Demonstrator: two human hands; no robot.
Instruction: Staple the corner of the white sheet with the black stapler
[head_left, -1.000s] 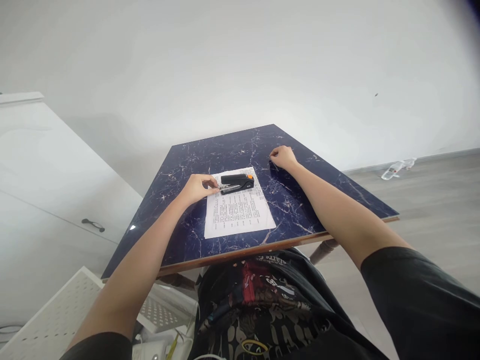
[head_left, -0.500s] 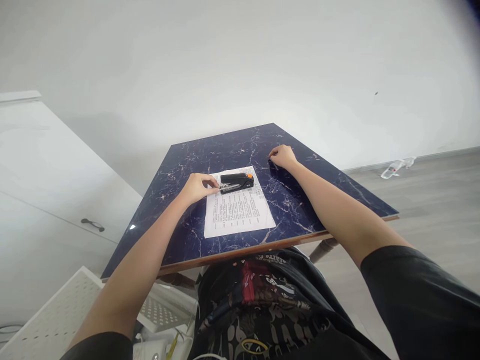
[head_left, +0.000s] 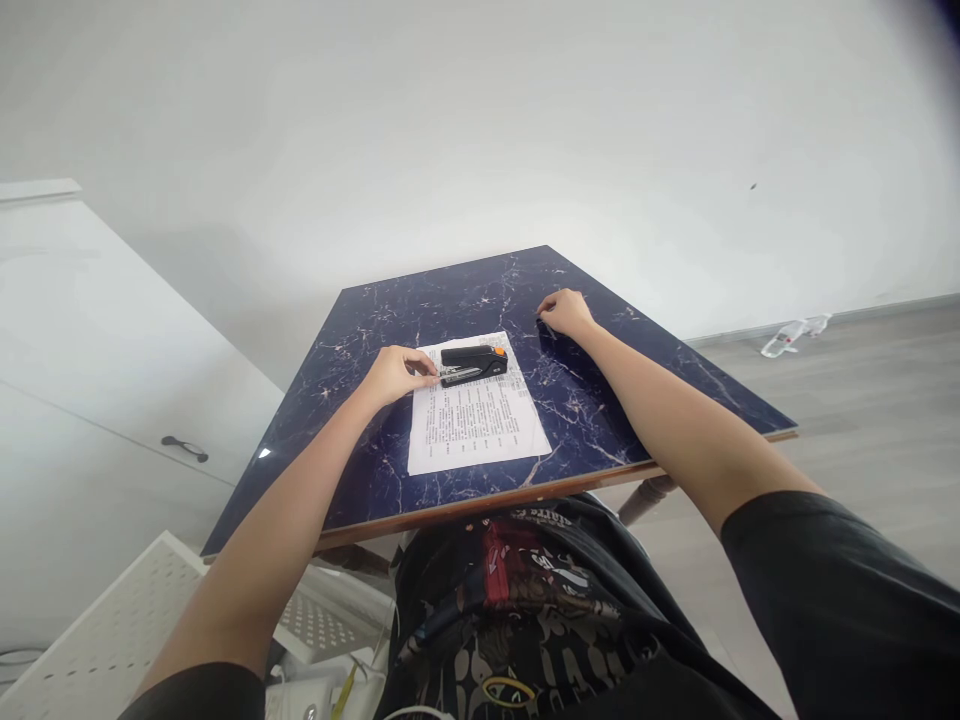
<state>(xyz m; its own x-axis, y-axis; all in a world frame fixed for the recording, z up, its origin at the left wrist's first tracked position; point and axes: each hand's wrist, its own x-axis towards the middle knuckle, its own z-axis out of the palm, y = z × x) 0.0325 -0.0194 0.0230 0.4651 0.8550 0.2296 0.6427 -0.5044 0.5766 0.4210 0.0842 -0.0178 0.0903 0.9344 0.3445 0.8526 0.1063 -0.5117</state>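
A black stapler (head_left: pixel 475 366) with an orange button lies on its side across the upper part of a printed sheet of paper (head_left: pixel 480 440). Its two arms spread apart toward the left, and a metal rail shows between them. My left hand (head_left: pixel 397 374) comes in from the left, thumb and index finger pinched at the stapler's metal tip. Whether a small piece is also between those fingertips is too fine to tell. To the right of the paper, my right hand (head_left: pixel 566 312) rests on the table with curled fingers; what they hold, if anything, is hidden.
The dark blue marbled table (head_left: pixel 420 310) has a wooden edge and stands against a white wall. A white cabinet (head_left: pixel 97 370) is at the left, with a perforated white rack (head_left: pixel 135 620) below. A clear plastic item (head_left: pixel 787 338) lies on the floor at the right.
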